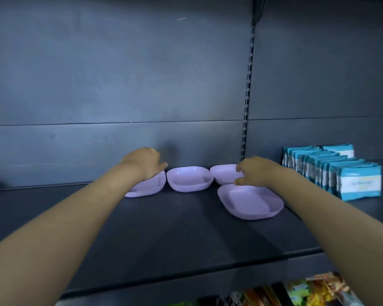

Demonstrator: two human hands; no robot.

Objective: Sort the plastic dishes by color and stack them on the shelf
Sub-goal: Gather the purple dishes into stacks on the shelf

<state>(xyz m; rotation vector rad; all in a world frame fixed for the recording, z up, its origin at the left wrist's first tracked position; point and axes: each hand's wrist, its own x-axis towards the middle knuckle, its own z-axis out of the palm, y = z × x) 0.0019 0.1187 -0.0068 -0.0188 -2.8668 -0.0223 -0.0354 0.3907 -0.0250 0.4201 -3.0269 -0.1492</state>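
Here, 4 lilac dishes (189, 178) sit on the shelf (164, 230). The left hand (146, 164) curls over the leftmost dish (149, 189), grip unclear; the right hand (254, 171) hovers, fingers spread and empty, between the 2 on the right. A hasty grab could skid one away.

The left hand (145, 163) and right hand (255, 172) are bare. Behind the fingers (239, 168), the left arm (75, 217) and right arm (332, 217) are bare too.
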